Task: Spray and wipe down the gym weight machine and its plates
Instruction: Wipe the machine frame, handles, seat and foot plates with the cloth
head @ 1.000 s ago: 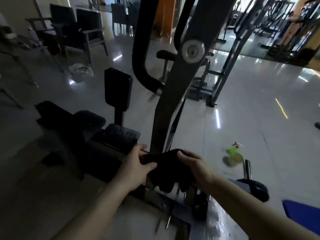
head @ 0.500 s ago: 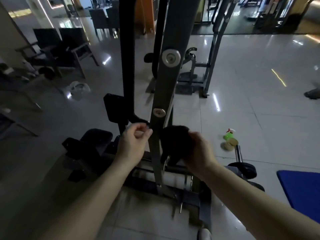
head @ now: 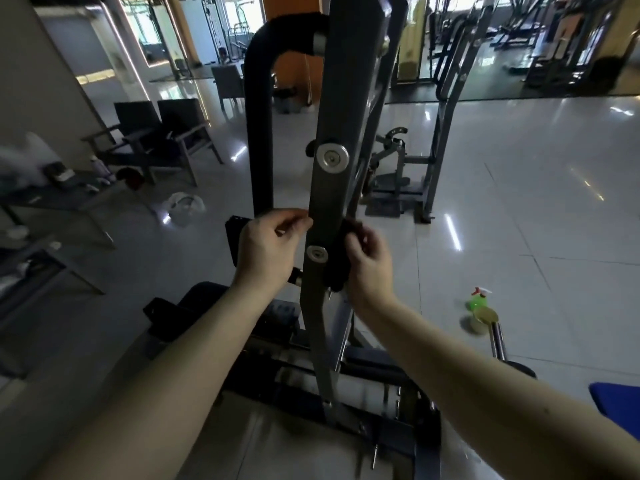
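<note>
As rt hand [head: 369, 268] grips cloth [head: 334, 271], green spray btl [head: 479, 302] sits on floor [head: 554, 237].

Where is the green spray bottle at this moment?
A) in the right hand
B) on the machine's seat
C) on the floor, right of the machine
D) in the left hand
C: the green spray bottle sits on the floor tiles right of the machine, while the right hand holds a dark cloth instead.
</note>
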A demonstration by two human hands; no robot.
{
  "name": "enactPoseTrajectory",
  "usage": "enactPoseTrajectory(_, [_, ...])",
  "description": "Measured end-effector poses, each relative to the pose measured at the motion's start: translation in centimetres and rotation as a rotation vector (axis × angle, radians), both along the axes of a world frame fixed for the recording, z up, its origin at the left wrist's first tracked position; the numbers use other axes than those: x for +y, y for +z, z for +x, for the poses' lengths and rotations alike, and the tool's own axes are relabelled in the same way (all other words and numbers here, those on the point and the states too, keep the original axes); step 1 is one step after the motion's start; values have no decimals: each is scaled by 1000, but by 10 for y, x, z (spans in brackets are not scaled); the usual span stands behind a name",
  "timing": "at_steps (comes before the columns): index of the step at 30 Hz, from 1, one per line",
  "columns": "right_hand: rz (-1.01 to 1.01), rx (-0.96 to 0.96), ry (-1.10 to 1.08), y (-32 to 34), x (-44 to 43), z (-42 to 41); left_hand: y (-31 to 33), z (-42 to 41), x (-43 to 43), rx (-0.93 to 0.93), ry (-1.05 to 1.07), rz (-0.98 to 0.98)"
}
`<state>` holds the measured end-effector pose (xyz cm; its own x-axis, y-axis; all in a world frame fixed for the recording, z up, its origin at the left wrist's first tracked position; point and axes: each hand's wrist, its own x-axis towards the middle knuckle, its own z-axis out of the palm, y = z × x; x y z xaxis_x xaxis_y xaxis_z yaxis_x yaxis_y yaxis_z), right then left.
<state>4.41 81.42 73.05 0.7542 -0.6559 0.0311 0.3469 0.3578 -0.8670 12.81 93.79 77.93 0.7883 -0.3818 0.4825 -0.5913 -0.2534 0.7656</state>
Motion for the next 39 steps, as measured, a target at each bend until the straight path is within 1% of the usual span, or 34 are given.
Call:
enactPoseTrajectory(2, [64, 103, 17, -18, 4, 0, 1, 0, -1, 30, 6, 2])
enactPoseTrajectory(3, [70, 96, 20, -12, 3, 1, 3, 1, -2, 42, 4, 7])
enactPoseTrajectory(4, [58, 57, 12, 3, -1, 2, 6, 0, -3, 48, -1, 0])
enactPoseTrajectory(6, [-1, -90, -35, 49, -16, 5, 15, 0, -6, 53, -12, -42])
enactPoseTrajectory(8, [-118, -239, -94, 103, -32, 3, 23, -1, -10, 28, -22, -42])
enactPoseTrajectory(9, [-184, -285, -142, 125, -38, 2, 26, -1, -12, -3, -28, -23])
enactPoseTrajectory(11, [-244, -296, -200, 144, -43, 1, 28, -1, -15, -38, -20, -2])
enactPoseTrajectory(13, [-237, -260, -173, 123, -40, 3, 28, 1, -17, -12, 17, -11])
enactPoseTrajectory(15, [-198, -177, -92, 79, -26, 0, 31, 0, -20, 60, 53, -51])
enactPoseTrajectory(17, [-180, -81, -47, 49, -14, -6, 33, 2, -21, 73, 65, -52])
enactPoseTrajectory(18, [-179, -50, -50, 45, -14, -8, 34, 3, -22, 66, 61, -39])
enactPoseTrajectory(20, [-215, -82, -97, 69, -21, -7, 38, 3, -21, 46, 47, -27])
enactPoseTrajectory(24, [-376, -309, -246, 158, -48, 3, 46, 0, -22, 11, 13, -50])
enactPoseTrajectory(25, [-406, -346, -279, 170, -50, 3, 47, -1, -22, 12, 8, -58])
enactPoseTrajectory(26, [-422, -355, -291, 172, -51, 3, 47, 0, -23, 3, 8, -59])
enactPoseTrajectory(28, [-433, -314, -258, 148, -45, 3, 46, 3, -23, -7, 19, -55])
enactPoseTrajectory(31, [-324, -145, -99, 80, -21, -8, 47, 5, -25, 51, 47, -67])
enactPoseTrajectory(33, [-298, -50, -72, 59, -15, -14, 50, 6, -26, 44, 46, -57])
enactPoseTrajectory(35, [-321, -81, -101, 73, -20, -12, 52, 8, -25, 14, 30, -31])
enactPoseTrajectory(37, [-365, -200, -162, 112, -28, -11, 53, 8, -23, -16, -1, -23])
enactPoseTrajectory(39, [-457, -336, -288, 156, -34, -10, 54, 7, -22, -79, -21, -15])
